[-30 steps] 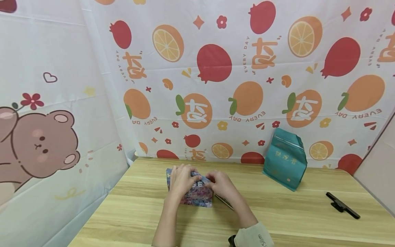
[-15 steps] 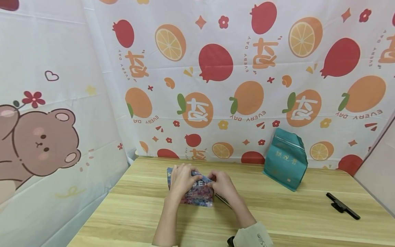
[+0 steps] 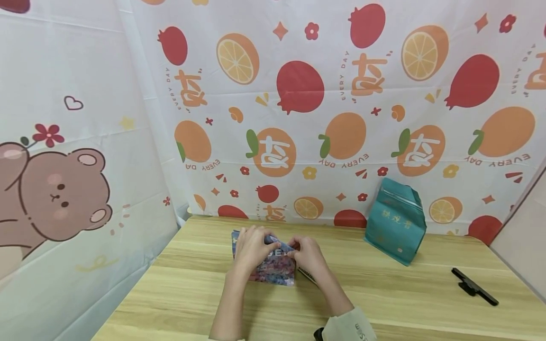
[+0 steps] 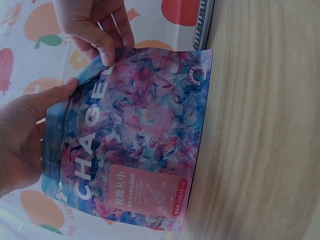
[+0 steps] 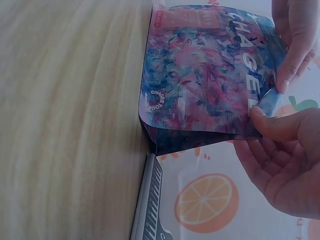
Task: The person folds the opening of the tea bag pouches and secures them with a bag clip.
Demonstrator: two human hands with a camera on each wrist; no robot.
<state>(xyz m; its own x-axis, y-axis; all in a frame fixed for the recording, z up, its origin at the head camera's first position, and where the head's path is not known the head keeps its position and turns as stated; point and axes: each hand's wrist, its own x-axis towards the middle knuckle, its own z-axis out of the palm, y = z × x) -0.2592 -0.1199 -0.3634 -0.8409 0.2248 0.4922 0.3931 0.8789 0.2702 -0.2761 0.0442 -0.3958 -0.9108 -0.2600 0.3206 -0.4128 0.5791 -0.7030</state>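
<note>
A blue and pink zip-top pouch (image 3: 275, 271) stands upright on the table, with white CHAGEE lettering near its top. My left hand (image 3: 252, 248) grips the pouch's top edge, thumb in front and fingers behind. At the top right corner, my right hand (image 3: 306, 255) pinches the pouch between thumb and fingers. In the right wrist view the corner under my right thumb (image 5: 275, 125) is folded, and the pouch's side gusset (image 5: 175, 139) shows. Beside the pouch's lower right corner lies a narrow bar with a dark ridged face (image 5: 152, 200), partly hidden by my right forearm in the head view.
A teal bag (image 3: 395, 222) with gold characters stands at the back right of the wooden table (image 3: 192, 284). A black bar with a small side piece (image 3: 475, 286) lies near the right edge. Fruit-print cloth (image 3: 341, 184) hangs behind.
The head view has shifted slightly. Both hands stay on the pouch's top edge, with barely any visible movement.
</note>
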